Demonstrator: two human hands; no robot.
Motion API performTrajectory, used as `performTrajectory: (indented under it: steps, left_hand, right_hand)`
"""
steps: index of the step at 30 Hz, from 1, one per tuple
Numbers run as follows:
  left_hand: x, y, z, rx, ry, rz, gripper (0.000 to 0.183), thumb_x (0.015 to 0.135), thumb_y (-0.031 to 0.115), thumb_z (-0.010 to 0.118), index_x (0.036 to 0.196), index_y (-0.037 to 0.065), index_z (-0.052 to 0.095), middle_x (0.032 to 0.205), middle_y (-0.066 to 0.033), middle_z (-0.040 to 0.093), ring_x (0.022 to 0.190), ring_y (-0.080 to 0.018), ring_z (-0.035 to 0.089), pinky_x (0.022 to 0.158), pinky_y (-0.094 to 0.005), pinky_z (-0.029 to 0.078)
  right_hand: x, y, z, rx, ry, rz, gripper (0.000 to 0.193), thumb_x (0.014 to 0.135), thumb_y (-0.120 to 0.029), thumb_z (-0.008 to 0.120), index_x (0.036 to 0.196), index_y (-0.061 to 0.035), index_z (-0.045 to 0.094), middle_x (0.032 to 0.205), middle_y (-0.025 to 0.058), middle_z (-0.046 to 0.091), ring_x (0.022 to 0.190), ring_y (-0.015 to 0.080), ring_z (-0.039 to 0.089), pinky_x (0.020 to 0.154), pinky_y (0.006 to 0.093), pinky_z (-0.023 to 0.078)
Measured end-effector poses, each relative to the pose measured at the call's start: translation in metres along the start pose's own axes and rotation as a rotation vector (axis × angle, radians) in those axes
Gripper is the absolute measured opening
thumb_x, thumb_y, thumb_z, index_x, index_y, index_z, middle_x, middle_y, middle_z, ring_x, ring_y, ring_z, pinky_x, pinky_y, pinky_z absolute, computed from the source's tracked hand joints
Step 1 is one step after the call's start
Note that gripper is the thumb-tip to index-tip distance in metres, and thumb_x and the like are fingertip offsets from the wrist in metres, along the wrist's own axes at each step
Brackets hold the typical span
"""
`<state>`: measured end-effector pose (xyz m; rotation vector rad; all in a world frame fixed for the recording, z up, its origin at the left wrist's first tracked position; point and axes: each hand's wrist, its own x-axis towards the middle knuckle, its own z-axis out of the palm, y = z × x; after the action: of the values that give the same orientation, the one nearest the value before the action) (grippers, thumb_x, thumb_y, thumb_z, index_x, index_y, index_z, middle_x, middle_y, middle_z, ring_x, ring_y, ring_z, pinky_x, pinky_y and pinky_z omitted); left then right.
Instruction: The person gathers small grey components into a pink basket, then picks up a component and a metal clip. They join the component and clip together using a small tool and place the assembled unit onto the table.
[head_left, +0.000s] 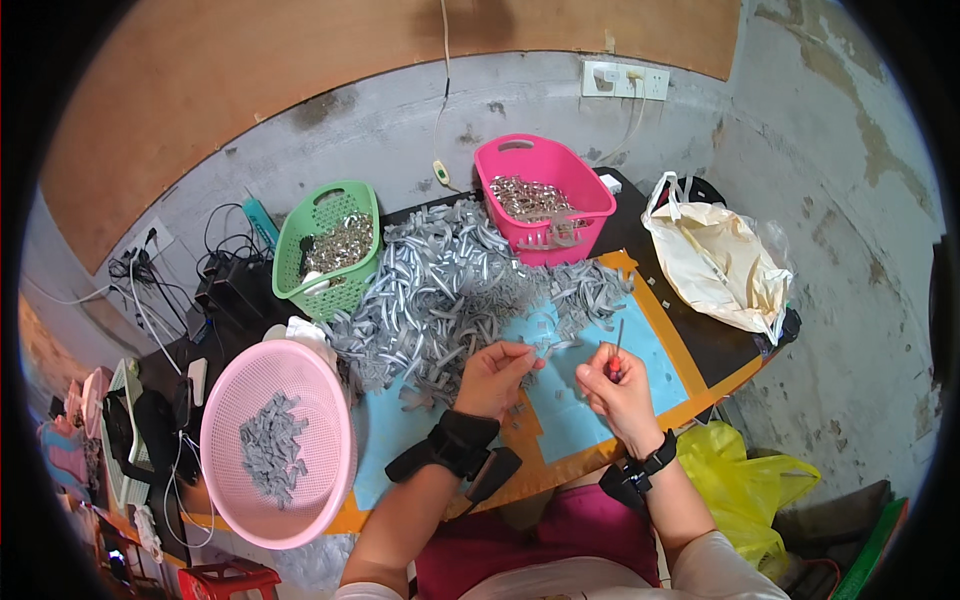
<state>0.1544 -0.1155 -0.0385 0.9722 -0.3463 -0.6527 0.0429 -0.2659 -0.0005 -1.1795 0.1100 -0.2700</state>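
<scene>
My right hand point(617, 390) is closed round a small screwdriver point(614, 366) with a red and black handle, its thin dark shaft pointing up and away from me. Just left of it, my left hand point(493, 378) pinches thumb and forefinger together over the light blue work sheet point(570, 400). A small grey piece seems to stick out at those fingertips, too small to make out. The hands are apart. Beyond the left hand rises a big pile of curved grey strips point(430, 270), spreading across the table toward both hands. Black straps circle both my wrists.
A pink colander point(215, 450) with grey pieces stands left. Shiny metal parts fill a green basket point(290, 262) and a bright pink basket point(570, 180) behind. A cream bag point(720, 260) lies right; a yellow plastic bag point(740, 490) hangs below the taped table edge.
</scene>
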Motion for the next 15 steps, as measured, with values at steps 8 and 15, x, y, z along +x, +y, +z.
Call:
performTrajectory:
  steps: [8, 15]
  left_hand:
    - [-0.001, 0.003, 0.006, 0.28, 0.058, -0.008, 0.018, 0.083, 0.01, 0.064, 0.095, -0.002, 0.065, 0.084, -0.005, 0.065, 0.068, -0.0054, 0.055, 0.059, -0.0181, 0.042]
    - [-0.003, 0.004, 0.003, 0.287, 0.008, -0.065, 0.011, 0.084, 0.009, 0.061, 0.09, -0.001, 0.063, 0.086, -0.006, 0.066, 0.073, -0.0056, 0.056, 0.064, -0.0188, 0.043]
  right_hand:
    - [0.005, -0.005, 0.001, -0.107, -0.057, 0.061, 0.008, 0.086, -0.004, 0.056, 0.092, -0.006, 0.051, 0.07, -0.0069, 0.043, 0.053, -0.0006, 0.035, 0.044, 0.0159, 0.026]
    - [0.004, 0.004, 0.004, -0.178, -0.057, 0.012, 0.01, 0.086, -0.004, 0.056, 0.093, -0.0054, 0.049, 0.07, -0.0049, 0.044, 0.05, 0.0013, 0.035, 0.043, 0.0171, 0.026]
